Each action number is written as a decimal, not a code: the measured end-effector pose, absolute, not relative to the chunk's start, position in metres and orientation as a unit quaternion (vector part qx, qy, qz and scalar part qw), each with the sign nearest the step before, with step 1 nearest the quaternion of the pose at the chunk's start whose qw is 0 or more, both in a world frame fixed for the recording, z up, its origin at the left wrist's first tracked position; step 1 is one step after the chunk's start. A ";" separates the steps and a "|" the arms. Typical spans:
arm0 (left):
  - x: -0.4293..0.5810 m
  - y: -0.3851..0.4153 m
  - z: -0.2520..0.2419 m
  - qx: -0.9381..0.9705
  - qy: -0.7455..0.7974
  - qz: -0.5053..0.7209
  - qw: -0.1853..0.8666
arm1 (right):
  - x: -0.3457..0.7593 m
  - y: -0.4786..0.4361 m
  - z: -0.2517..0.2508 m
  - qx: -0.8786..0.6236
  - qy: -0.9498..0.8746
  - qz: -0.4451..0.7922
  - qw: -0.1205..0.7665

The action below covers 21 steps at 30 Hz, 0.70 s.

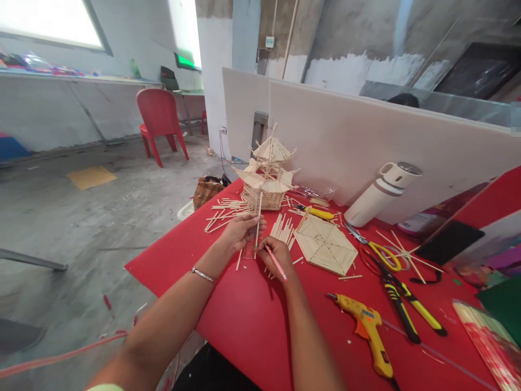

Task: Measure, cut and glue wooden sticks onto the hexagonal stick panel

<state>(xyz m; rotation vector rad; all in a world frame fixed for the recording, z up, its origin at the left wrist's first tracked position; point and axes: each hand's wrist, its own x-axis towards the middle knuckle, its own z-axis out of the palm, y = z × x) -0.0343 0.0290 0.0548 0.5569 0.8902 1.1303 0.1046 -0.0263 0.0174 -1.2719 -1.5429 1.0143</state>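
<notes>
My left hand (pixel 242 229) is closed on a thin wooden stick (pixel 259 220), held upright over the red table. In my right hand (pixel 278 256) a pink-and-white pencil (pixel 275 263) is gripped, its tip end close to the lower part of the stick. Just behind my hands stands a pagoda model (pixel 269 174) built of wooden sticks, with tiered roofs. Loose sticks (pixel 280 231) lie right of my left hand, and more sticks (pixel 226 210) are scattered on its other side. A flat hexagonal stick panel (pixel 325 245) rests right of my right hand.
A yellow glue gun (pixel 368 328), pliers (pixel 401 298), yellow-handled scissors (pixel 380 252) and a yellow utility knife (pixel 319 212) lie on the red table (pixel 240 331). A white thermos (pixel 378 195) leans by the white board (pixel 321 136). A red chair (pixel 159 119) stands farther off.
</notes>
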 end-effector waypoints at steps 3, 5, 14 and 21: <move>-0.034 0.029 0.053 0.237 0.411 0.507 0.720 | 0.106 -0.027 0.018 -0.517 -0.616 0.417 0.423; -0.034 0.029 0.052 0.232 0.415 0.507 0.719 | 0.106 -0.027 0.017 -0.519 -0.619 0.411 0.423; -0.032 0.027 0.053 0.226 0.419 0.504 0.720 | 0.108 -0.026 0.012 -0.515 -0.625 0.411 0.417; -0.032 0.028 0.052 0.224 0.419 0.503 0.722 | 0.108 -0.025 0.010 -0.510 -0.634 0.402 0.420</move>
